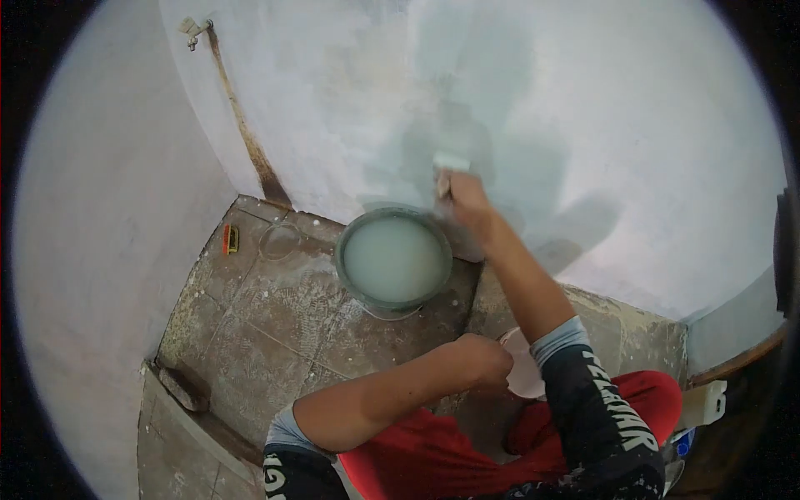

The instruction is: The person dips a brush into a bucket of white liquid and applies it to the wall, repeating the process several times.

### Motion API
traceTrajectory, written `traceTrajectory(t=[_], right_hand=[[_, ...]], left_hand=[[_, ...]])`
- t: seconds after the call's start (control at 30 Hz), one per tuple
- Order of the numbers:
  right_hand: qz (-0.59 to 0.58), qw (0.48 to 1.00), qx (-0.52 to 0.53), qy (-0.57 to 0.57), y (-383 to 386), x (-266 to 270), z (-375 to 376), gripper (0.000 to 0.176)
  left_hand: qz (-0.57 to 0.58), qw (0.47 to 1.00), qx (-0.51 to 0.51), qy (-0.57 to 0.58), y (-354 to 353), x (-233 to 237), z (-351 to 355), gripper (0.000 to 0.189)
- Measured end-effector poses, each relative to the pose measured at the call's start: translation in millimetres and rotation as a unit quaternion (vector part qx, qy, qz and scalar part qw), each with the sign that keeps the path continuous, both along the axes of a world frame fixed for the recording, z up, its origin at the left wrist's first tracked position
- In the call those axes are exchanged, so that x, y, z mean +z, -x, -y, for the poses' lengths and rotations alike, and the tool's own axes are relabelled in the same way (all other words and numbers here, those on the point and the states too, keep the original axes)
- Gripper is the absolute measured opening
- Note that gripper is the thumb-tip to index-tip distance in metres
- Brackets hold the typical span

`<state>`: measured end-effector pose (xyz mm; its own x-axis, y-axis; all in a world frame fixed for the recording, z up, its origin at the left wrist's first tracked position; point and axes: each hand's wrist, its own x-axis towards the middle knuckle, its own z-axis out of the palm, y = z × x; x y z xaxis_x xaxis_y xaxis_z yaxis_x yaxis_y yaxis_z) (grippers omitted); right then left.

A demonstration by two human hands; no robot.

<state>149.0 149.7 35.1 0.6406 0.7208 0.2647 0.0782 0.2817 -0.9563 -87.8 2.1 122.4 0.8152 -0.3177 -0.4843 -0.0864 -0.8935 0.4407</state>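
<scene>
Holding the brush (452, 161) at the wall (350, 100), the right hand (467, 198) should apply even strokes; the left hand (488, 360), pinching the bowl (525, 372) below the right forearm (527, 275), should keep it level.

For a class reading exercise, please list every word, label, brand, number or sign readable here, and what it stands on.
Right sleeve: pale capitals, seemingly ending "HIR"; the first letters are unclear.
Left sleeve: pale marks, cut off, unreadable.
Blue patch, lower right: too small to read.
Nothing else is legible.
</scene>
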Motion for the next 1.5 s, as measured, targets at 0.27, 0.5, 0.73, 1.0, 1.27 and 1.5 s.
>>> traceTrajectory(t=[0.27, 0.5, 0.73, 1.0, 1.27, 1.5], right_hand=[[0.076, 0.992, -0.041, -0.087, 19.6, 241.5, -1.5, 0.020], [-0.010, 0.999, -0.038, 0.008, 31.5, 87.8, 3.0, 0.024], [-0.231, 0.956, -0.069, 0.166, 36.5, -71.8, 3.2, 0.024], [0.024, 0.997, 0.003, -0.072, 35.1, 172.9, -38.2, 0.018], [0.073, 0.992, -0.071, -0.072, 42.2, 181.9, -47.6, 0.017], [-0.016, 0.979, -0.062, 0.193, 38.3, -47.5, -43.8, 0.014]], left_hand=[[-0.024, 1.000, 0.012, 0.014, -5.0, -36.6, -7.3, 0.036], [-0.035, 0.999, 0.005, -0.014, -1.4, -10.3, -8.0, 0.032], [-0.021, 1.000, 0.003, 0.001, -1.7, -11.5, -3.0, 0.031], [-0.037, 0.999, -0.017, 0.020, -5.3, -31.7, -11.7, 0.035], [-0.052, 0.998, -0.011, 0.017, -2.2, -31.3, -13.9, 0.035], [-0.073, 0.997, -0.006, -0.018, 0.7, -9.0, -9.9, 0.039]])
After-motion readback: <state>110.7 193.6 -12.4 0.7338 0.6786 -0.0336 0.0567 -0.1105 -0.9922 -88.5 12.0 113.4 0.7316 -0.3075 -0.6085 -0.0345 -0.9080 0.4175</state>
